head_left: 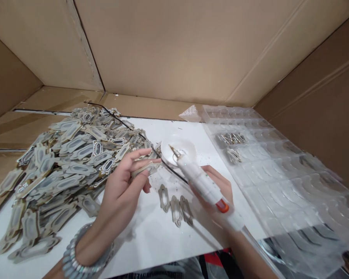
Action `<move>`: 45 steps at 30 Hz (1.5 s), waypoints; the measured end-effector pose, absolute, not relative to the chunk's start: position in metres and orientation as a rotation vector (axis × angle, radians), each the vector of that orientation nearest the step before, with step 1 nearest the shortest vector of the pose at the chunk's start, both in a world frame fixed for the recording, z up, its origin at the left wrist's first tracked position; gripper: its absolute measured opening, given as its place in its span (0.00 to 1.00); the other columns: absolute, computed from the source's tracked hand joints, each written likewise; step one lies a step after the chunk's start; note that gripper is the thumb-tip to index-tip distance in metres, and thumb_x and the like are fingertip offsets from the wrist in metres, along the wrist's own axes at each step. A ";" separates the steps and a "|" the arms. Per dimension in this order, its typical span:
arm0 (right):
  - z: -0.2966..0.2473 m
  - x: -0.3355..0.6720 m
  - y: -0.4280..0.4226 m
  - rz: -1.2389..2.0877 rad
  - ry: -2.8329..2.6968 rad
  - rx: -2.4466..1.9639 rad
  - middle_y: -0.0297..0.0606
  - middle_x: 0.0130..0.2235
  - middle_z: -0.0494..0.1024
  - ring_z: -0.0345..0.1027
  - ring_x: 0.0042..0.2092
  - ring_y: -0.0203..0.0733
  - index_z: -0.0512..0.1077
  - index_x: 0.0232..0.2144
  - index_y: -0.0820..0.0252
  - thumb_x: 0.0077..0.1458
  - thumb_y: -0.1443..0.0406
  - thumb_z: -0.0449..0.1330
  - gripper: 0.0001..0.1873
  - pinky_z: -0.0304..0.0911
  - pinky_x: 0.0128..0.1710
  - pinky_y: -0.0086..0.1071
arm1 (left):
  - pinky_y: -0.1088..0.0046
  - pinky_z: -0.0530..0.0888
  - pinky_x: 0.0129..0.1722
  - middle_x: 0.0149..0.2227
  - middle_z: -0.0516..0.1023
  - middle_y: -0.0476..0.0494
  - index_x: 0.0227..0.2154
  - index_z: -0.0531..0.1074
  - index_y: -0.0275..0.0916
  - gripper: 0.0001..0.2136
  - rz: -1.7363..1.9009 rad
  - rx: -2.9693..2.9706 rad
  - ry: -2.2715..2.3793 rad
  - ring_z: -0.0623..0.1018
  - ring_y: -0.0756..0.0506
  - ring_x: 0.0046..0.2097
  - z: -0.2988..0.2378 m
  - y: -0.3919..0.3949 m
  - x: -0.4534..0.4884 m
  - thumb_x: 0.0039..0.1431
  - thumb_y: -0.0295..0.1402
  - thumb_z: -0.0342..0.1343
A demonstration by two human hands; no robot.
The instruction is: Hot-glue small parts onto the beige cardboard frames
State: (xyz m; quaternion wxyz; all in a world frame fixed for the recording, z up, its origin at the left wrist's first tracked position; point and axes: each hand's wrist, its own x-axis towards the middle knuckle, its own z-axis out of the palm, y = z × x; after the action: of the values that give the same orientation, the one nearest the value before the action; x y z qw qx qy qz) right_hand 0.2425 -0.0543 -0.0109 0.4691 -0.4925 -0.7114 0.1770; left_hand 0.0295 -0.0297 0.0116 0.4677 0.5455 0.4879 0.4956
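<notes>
My left hand [125,186] pinches a small ornate frame-shaped plate [145,169] between thumb and fingers. A beaded bracelet [78,252] circles that wrist. Wrapped in my right hand [212,190] is a white pen-shaped electric tool [200,180] with a brass-coloured tip and a red-orange button. Its tip points up and left, over a small white dish [189,149], apart from the plate. Below, between my hands, three similar plates [176,209] lie side by side on the white board [151,248].
A large heap of such plates [72,166] covers the left side. A black cord [122,122] runs across it. On the right lies a clear compartment tray [267,170]; two compartments hold small metal parts [232,138]. Cardboard walls [174,50] enclose the back and sides.
</notes>
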 end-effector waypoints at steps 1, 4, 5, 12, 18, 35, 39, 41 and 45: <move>-0.011 0.243 -0.054 0.440 -1.693 -1.252 0.35 0.34 0.76 0.70 0.30 0.36 0.69 0.27 0.56 0.53 0.71 0.58 0.05 0.62 0.27 0.28 | 0.77 0.73 0.26 0.40 0.83 0.46 0.51 0.70 0.43 0.16 1.240 1.360 1.203 0.74 0.53 0.25 0.013 -0.028 0.027 0.60 0.37 0.55; -0.014 0.246 -0.052 0.450 -1.581 -1.347 0.34 0.32 0.76 0.71 0.29 0.38 0.69 0.28 0.56 0.53 0.69 0.60 0.04 0.64 0.25 0.29 | 0.79 0.74 0.31 0.39 0.83 0.48 0.47 0.73 0.44 0.14 1.367 1.470 1.314 0.79 0.51 0.34 0.017 -0.016 0.015 0.58 0.36 0.57; -0.016 0.248 -0.051 0.452 -1.558 -1.355 0.34 0.31 0.76 0.71 0.29 0.38 0.70 0.28 0.56 0.54 0.67 0.61 0.04 0.64 0.25 0.29 | 0.79 0.75 0.37 0.41 0.83 0.48 0.45 0.74 0.43 0.13 1.415 1.501 1.385 0.80 0.50 0.39 0.019 -0.011 0.008 0.57 0.35 0.58; -0.016 0.250 -0.049 0.466 -1.532 -1.383 0.36 0.29 0.76 0.71 0.29 0.41 0.70 0.27 0.55 0.56 0.59 0.62 0.09 0.64 0.22 0.31 | 0.59 0.70 0.52 0.36 0.81 0.53 0.47 0.77 0.45 0.16 0.948 1.936 2.042 0.76 0.45 0.38 0.048 0.028 -0.054 0.58 0.41 0.54; -0.014 0.250 -0.048 0.408 -1.557 -1.389 0.36 0.28 0.75 0.71 0.29 0.41 0.71 0.27 0.55 0.57 0.58 0.61 0.10 0.67 0.27 0.32 | 0.47 0.70 0.54 0.42 0.81 0.48 0.43 0.80 0.40 0.18 0.674 2.369 2.061 0.76 0.36 0.51 0.048 0.065 -0.088 0.60 0.44 0.50; -0.018 0.255 -0.042 0.418 -1.578 -1.392 0.33 0.25 0.71 0.67 0.26 0.40 0.67 0.25 0.54 0.58 0.57 0.59 0.12 0.64 0.25 0.32 | 0.69 0.74 0.43 0.41 0.81 0.43 0.42 0.77 0.42 0.15 0.298 2.712 0.792 0.78 0.44 0.45 0.015 0.006 0.007 0.55 0.24 0.52; -0.020 0.260 -0.042 0.461 -1.595 -1.475 0.31 0.23 0.68 0.65 0.24 0.38 0.66 0.25 0.55 0.60 0.56 0.58 0.14 0.62 0.26 0.31 | 0.65 0.73 0.50 0.47 0.79 0.38 0.48 0.73 0.41 0.21 0.214 2.737 0.664 0.75 0.40 0.55 -0.010 -0.005 0.025 0.51 0.21 0.57; -0.020 0.262 -0.042 0.501 -1.581 -1.500 0.29 0.22 0.66 0.64 0.24 0.38 0.66 0.25 0.55 0.60 0.55 0.57 0.15 0.63 0.27 0.31 | 0.67 0.73 0.48 0.46 0.79 0.38 0.49 0.73 0.42 0.20 0.228 2.729 0.650 0.77 0.41 0.50 -0.016 -0.006 0.026 0.52 0.21 0.57; -0.019 0.261 -0.042 0.505 -1.589 -1.508 0.30 0.23 0.66 0.64 0.24 0.37 0.65 0.24 0.56 0.60 0.55 0.57 0.16 0.62 0.27 0.31 | 0.68 0.74 0.46 0.38 0.81 0.43 0.44 0.74 0.41 0.13 0.313 2.732 0.692 0.80 0.45 0.41 -0.023 -0.006 0.022 0.59 0.23 0.53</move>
State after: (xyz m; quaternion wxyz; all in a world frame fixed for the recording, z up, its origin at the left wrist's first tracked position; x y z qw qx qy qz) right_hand 0.2611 -0.0420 -0.0194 0.4322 -0.6050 -0.6373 0.2028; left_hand 0.0222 -0.0059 -0.0230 0.1522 0.9523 0.2412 0.1089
